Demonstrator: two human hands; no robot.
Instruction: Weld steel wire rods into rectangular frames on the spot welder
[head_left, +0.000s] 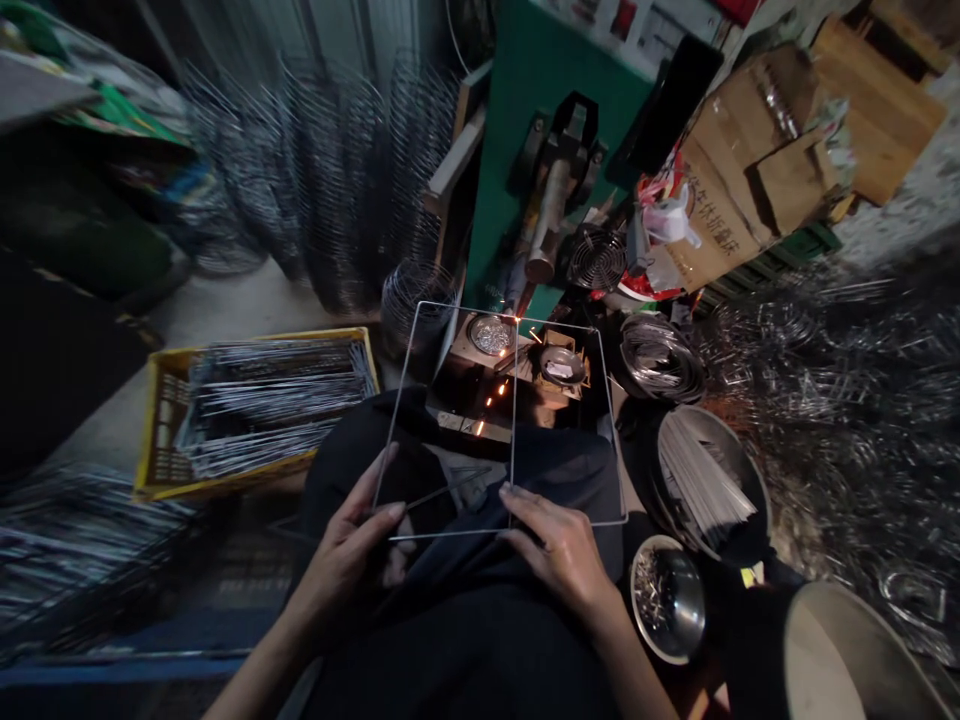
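A rectangular wire frame [618,430] with a rod down its middle is held tilted above my lap. My left hand [360,530] is closed on its near left corner, thumb on top. My right hand [559,545] pinches the near end of the middle rod [514,420] where it meets the near side. The far end of that rod sits at the tip of the welding machine's electrode [527,295], where it glows and orange sparks [491,403] fly downward.
The green welding machine [504,150] stands ahead. A yellow crate [259,475] of wire frames is at left. On the right are a pan of flat strips [750,455], a steel bowl of small parts [688,610] and heaped wire pieces [825,400].
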